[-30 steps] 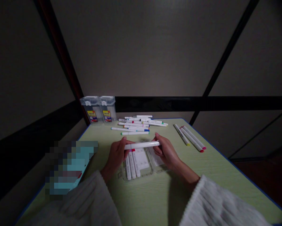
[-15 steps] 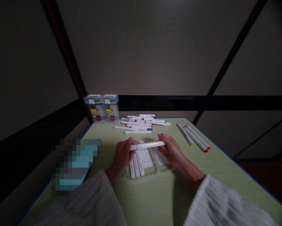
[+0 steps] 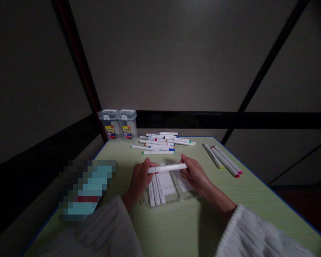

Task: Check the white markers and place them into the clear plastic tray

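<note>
A white marker [image 3: 168, 167] is held level between my two hands, above an open clear plastic case [image 3: 179, 191]. My left hand [image 3: 139, 180] pinches its left end, and my right hand [image 3: 196, 174] grips the right end. Fingers cover both tips of the marker, so its colour is hidden. Below it, three white markers [image 3: 157, 191] lie side by side in the left part of the case, beside a white paper insert [image 3: 168, 184]. Part of the case's right half is hidden behind my right hand.
Several white markers with coloured ends [image 3: 163, 142] lie in a loose pile at the back. Three more markers [image 3: 225, 160] rest at the right. Two lidded clear boxes [image 3: 117, 125] stand at the back left. A blurred teal object [image 3: 88, 189] is at the left edge.
The view has shifted slightly, so everything appears a little lower and to the right. Both hands keep the same hold on the marker.
</note>
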Demonstrator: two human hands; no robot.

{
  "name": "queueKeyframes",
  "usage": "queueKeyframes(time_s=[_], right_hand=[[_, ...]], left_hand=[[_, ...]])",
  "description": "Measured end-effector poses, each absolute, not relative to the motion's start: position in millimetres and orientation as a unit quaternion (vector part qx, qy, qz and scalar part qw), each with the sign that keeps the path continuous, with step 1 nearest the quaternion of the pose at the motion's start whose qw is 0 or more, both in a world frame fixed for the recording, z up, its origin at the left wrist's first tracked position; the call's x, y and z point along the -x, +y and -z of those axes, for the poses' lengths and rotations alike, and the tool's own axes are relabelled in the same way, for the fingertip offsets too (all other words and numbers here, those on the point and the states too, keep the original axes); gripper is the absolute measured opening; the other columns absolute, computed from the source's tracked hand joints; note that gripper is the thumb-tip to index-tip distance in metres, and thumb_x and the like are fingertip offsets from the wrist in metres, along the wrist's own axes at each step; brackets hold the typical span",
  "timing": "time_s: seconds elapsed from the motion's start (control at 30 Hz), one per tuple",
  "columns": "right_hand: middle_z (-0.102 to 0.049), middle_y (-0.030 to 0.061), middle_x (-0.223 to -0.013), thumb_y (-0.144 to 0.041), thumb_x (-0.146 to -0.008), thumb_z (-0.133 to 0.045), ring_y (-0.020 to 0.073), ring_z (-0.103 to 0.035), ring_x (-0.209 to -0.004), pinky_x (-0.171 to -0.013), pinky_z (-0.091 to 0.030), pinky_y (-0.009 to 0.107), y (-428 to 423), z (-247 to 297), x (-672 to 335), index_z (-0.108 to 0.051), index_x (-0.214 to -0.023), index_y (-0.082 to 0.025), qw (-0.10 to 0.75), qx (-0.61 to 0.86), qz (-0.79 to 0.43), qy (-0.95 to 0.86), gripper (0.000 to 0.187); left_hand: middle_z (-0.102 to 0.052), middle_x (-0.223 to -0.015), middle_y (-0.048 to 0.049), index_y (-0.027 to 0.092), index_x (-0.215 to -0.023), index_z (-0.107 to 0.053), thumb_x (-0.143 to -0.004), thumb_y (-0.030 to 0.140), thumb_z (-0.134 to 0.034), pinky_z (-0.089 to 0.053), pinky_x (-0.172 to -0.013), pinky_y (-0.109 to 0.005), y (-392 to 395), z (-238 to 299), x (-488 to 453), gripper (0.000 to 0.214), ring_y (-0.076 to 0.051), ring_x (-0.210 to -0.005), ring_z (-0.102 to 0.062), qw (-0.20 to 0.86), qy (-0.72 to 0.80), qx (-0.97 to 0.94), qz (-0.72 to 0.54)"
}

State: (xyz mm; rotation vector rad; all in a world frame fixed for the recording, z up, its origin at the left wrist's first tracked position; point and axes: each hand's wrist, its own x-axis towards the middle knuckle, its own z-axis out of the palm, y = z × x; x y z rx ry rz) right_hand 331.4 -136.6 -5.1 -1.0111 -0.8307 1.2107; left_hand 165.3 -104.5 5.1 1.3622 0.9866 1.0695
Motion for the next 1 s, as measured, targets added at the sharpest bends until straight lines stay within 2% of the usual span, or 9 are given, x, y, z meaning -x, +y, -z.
queueKeyframes(time_s=[0.23, 0.37, 0.57, 0.77, 1.0], right_hand=[[-0.032, -0.0098, -0.034, -0.044, -0.072, -0.06, 0.0059, -0.021, -0.035, -0.038, -0.017, 0.022, -136, 10, -330, -0.05, -0.057, -0.018, 0.633, 0.459, -0.477, -0.401, 0.032], [-0.032, -0.01, -0.036, -0.045, -0.07, -0.062, 0.0062, -0.021, -0.037, -0.039, -0.016, 0.022, -136, 12, -330, -0.047, -0.057, -0.019, 0.639, 0.459, -0.469, -0.401, 0.032], [-0.032, -0.0102, -0.037, -0.043, -0.07, -0.061, 0.0067, -0.022, -0.038, -0.04, -0.016, 0.022, -136, 13, -328, -0.048, -0.059, -0.02, 0.643, 0.471, -0.453, -0.399, 0.029], [-0.032, -0.0091, -0.041, -0.045, -0.073, -0.059, 0.0077, -0.023, -0.04, -0.041, -0.016, 0.023, -138, 13, -324, -0.048, -0.059, -0.02, 0.644, 0.478, -0.419, -0.425, 0.031], [-0.037, -0.0075, -0.047, -0.047, -0.069, -0.064, 0.0089, -0.029, -0.043, -0.042, -0.018, 0.023, -137, 12, -326, -0.052, -0.064, -0.02, 0.648, 0.474, -0.416, -0.428, 0.03]], left_hand=[[-0.026, -0.031, 0.0089, 0.011, -0.06, -0.062, -0.07, 0.069, -0.041, -0.015, -0.035, -0.02, -104, -8, -164, 0.063, -0.005, -0.029, -0.023, 0.529, 0.417, -0.577, -0.461], [-0.025, -0.031, 0.0092, 0.011, -0.064, -0.063, -0.072, 0.07, -0.037, -0.015, -0.036, -0.021, -105, -8, -163, 0.065, -0.006, -0.029, -0.023, 0.53, 0.419, -0.581, -0.455], [-0.028, -0.032, 0.0092, 0.01, -0.079, -0.066, -0.076, 0.069, -0.032, -0.017, -0.037, -0.021, -106, -10, -162, 0.068, -0.006, -0.029, -0.024, 0.519, 0.417, -0.591, -0.455], [-0.03, -0.03, 0.0077, 0.009, -0.07, -0.067, -0.078, 0.066, -0.028, -0.017, -0.036, -0.022, -100, -4, -158, 0.069, -0.006, -0.028, -0.026, 0.507, 0.43, -0.593, -0.454], [-0.028, -0.029, 0.0084, 0.01, -0.068, -0.066, -0.077, 0.065, -0.032, -0.014, -0.034, -0.022, -93, 3, -157, 0.066, -0.006, -0.026, -0.023, 0.519, 0.435, -0.584, -0.447]])
